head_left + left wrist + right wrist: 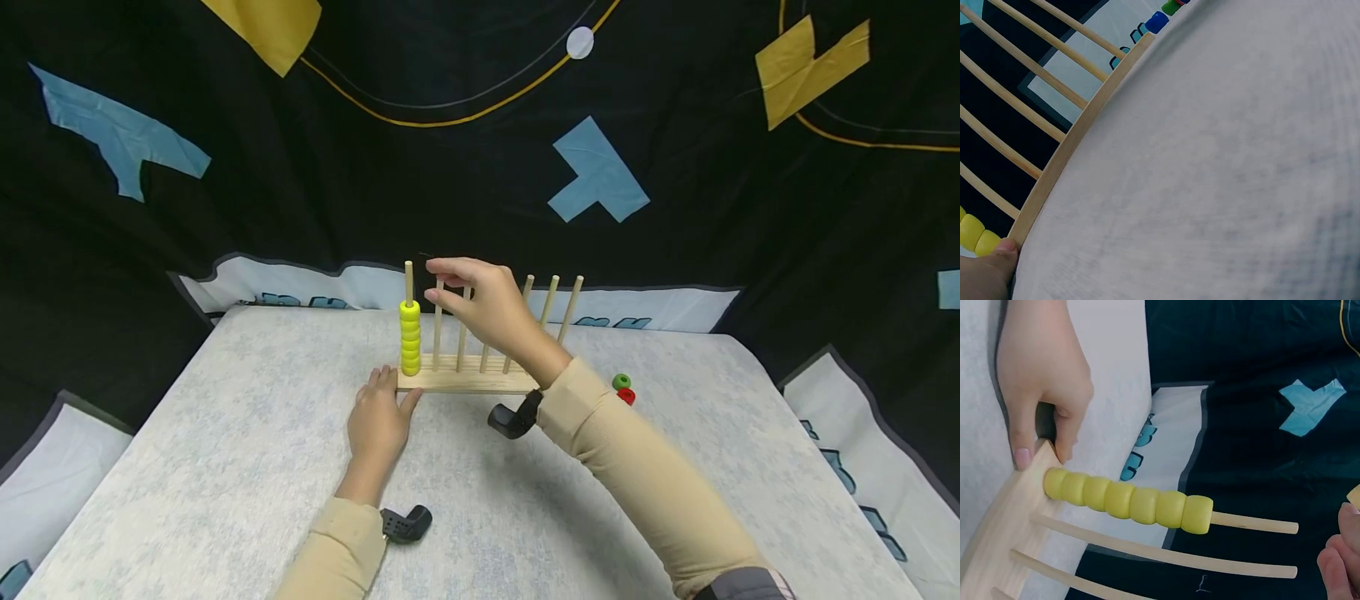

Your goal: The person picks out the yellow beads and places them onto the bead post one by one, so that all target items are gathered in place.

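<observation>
A wooden peg stand (465, 382) with several upright pegs stands on the table. Its leftmost peg carries a stack of yellow beads (410, 337), its bare tip rising above them. My left hand (377, 417) grips the left end of the base, thumb on the front side and fingers behind; the right wrist view shows this grip (1044, 381) close up. Up by the tip of the second peg (437, 333) is my right hand (487, 304), thumb and fingers parted with nothing seen between them. In the right wrist view its fingertips (1338, 569) appear beyond the peg ends.
On the table right of the stand lie a green bead (621, 381) and a red bead (626, 397); a blue bead (1157, 22) shows in the left wrist view. A dark curtain with blue tape (596, 171) hangs behind the table (247, 433).
</observation>
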`<state>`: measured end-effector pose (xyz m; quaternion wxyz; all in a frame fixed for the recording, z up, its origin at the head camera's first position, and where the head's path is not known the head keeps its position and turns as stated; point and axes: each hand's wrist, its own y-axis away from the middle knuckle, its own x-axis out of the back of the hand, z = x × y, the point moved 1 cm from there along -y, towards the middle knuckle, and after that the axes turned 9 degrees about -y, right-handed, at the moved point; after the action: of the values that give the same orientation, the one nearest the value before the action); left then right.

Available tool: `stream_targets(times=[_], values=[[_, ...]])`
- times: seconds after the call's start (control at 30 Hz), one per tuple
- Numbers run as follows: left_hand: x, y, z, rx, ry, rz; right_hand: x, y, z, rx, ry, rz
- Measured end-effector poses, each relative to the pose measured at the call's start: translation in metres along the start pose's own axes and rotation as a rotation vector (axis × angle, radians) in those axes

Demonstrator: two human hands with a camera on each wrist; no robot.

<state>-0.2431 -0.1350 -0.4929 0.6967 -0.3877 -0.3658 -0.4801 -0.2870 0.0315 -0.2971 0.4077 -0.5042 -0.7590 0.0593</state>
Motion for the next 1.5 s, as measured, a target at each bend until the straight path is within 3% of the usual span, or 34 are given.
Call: stream_targets(times=[0.2,0.4,0.83,1.13,1.5], values=[[-0.001,0.001,-0.001,-0.001,0.002,0.006,0.002,0.017,0.004,0.033,-0.016,-0.004],[0.0,0.0,-0.002,-0.009,-0.008,0.006,0.007,0.035,0.009,0.001,-0.024,-0.015],[-0.001,0.0,-0.002,-0.025,-0.029,0.017,0.033,0.071,0.026,-0.007,-0.041,0.039],[0.0,0.0,-0.001,-0.024,-0.028,0.019,0.061,0.106,0.047,-0.12,-0.087,0.11],[-0.001,-0.001,-0.001,-0.023,-0.025,0.0,0.096,0.153,0.076,-0.291,0.011,0.184]])
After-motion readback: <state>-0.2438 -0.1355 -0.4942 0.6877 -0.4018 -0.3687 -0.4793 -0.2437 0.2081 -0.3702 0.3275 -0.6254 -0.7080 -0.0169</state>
